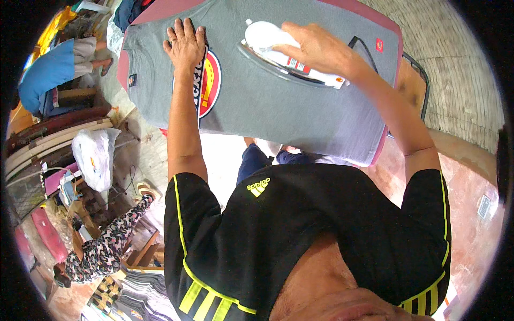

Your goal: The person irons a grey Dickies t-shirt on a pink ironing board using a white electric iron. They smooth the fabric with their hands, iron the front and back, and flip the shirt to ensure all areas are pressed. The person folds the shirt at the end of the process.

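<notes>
A grey T-shirt [235, 101] with a round red, yellow and black print [213, 85] lies spread over a padded ironing board. My left hand [185, 45] rests flat on the cloth just above the print, its fingers apart. My right hand [316, 51] is wrapped round the handle of a white iron [265, 37], which sits on the right half of the shirt with its long side slanting. The iron's dark cord [367, 51] loops beside my right wrist. The soleplate is mostly hidden beneath the iron's body.
The board's maroon cover [397, 59] shows round the shirt. A metal-framed stand [420, 88] juts out on the right. At the left are a person in blue [53, 69], another in patterned clothes [104, 251] and a plastic bag [95, 155]. Folded garments [142, 294] are stacked at lower left.
</notes>
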Available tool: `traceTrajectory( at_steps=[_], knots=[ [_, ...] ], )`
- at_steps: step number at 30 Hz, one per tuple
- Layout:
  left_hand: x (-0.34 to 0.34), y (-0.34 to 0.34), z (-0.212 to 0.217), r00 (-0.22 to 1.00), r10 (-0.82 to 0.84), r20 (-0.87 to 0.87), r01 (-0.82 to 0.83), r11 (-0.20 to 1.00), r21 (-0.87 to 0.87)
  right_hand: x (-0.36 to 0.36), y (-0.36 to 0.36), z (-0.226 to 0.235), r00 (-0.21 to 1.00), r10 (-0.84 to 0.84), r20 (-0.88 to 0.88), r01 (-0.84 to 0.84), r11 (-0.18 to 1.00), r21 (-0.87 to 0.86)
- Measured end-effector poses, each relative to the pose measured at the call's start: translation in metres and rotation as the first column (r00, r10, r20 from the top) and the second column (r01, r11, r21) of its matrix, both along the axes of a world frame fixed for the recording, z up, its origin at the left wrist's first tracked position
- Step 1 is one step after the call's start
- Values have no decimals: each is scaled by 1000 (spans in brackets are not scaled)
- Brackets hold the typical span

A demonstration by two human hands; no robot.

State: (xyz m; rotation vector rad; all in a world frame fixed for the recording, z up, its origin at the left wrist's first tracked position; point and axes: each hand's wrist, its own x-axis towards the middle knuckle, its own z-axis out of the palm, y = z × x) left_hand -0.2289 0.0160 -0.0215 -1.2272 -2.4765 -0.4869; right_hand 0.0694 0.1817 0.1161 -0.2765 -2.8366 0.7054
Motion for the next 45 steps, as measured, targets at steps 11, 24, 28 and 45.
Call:
traceTrajectory(
  at_steps=[11, 24, 28, 45],
  knots=[
    [-4, 2, -3, 999, -43, 27, 41, 997, 67, -17, -66, 0, 979, -199, 40, 200, 979, -27],
    [-8, 3, -6, 998, -62, 19, 60, 993, 103, 44, -78, -4, 957, -267, 117, 235, 945, 229],
    [1, 7, 3, 985, -131, 109, 116, 984, 131, 31, -37, -5, 937, -344, -53, 347, 913, 215],
    [9, 9, 19, 981, -157, 117, 161, 987, -25, 158, -8, 4, 819, -572, -43, 562, 786, 259]
  ],
)
